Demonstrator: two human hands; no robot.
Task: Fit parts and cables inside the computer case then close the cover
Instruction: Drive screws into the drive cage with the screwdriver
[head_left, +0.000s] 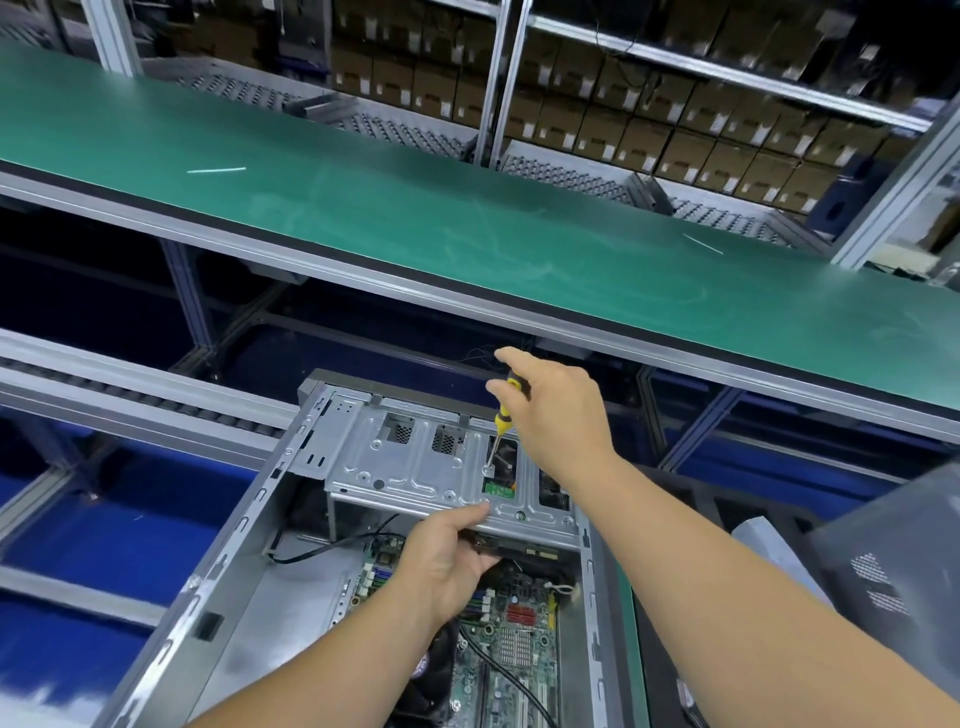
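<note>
Now, head view: one wide look down into an open computer case (218, 561) lying on its side, near centre.
Right hand: the right hand (558, 410) is closed round the black-and-yellow handle of a screwdriver (503, 415); index finger stretched out over the handle's top.
Screwdriver axis: long axis runs steeply down and slightly left; the tip sits at a screw (488, 469) on the drive cage (415, 467), beside a cut-out that shows a small green circuit board (498, 489).
Key relation: the screw lies below and to the left of the right hand, in line with the shaft; the turn to come looks to depend on keeping that line.
Left hand: the left hand (441, 558) grips the near edge of the drive cage, thumb lying on top, fingers curled underneath; it looks to be steadying the cage.
Nearer hand: the left hand is nearer the cage's near edge, the right hand nearer the screw.
Case interior: the motherboard (514, 639) lies near, below the cage, with a black cable (332, 548) running left of it.
Cover: a grey perforated panel (893, 582) stands to the right, possibly the cover; not on the case.
Writing: labels on the cardboard boxes (649, 135) on the far shelves are too small to read; no brand legible anywhere.
</note>
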